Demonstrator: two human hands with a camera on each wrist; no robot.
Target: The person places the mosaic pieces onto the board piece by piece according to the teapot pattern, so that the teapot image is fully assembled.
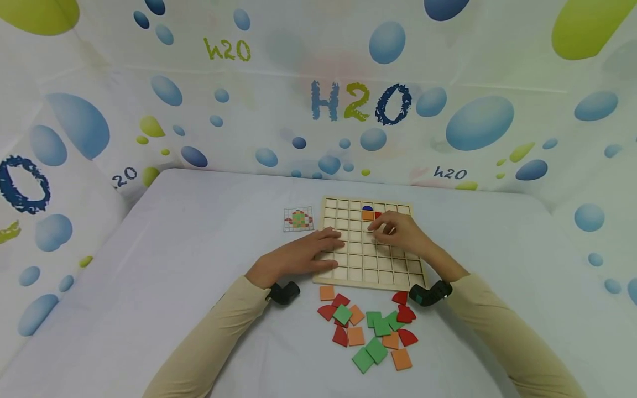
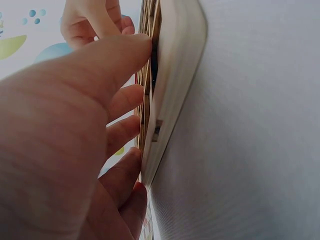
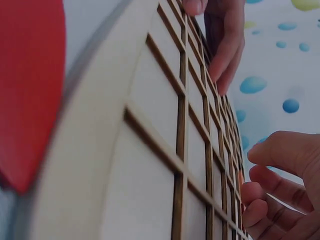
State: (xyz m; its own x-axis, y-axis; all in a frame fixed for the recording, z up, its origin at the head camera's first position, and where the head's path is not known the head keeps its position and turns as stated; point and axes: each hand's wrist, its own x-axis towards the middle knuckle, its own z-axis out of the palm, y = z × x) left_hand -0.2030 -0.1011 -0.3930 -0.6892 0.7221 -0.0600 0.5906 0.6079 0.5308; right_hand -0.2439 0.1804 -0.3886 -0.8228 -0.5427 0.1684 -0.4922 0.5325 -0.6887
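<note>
A wooden grid board [image 1: 354, 260] lies on the table with a blue rounded piece [image 1: 367, 208], an orange square [image 1: 367, 215] and a partly hidden red piece [image 1: 378, 215] in its upper cells. My left hand [image 1: 303, 254] rests on the board's left side, fingers stretched over the grid and thumb [image 2: 125, 52] at the frame. Over the upper right cells is my right hand [image 1: 400, 232], its fingers loosely bent close to the orange and red pieces. Between thumb and fingers [image 3: 255, 212] of that hand a gap shows, with no piece visible in it.
Loose green squares [image 1: 376, 350], orange squares [image 1: 401, 359] and red quarter-circle pieces [image 1: 408, 337] lie scattered, some overlapping, in front of the board. A small pattern card [image 1: 287, 226] lies left of the board. Behind the white table [image 1: 199, 221] hangs a printed cloth [image 1: 288, 66].
</note>
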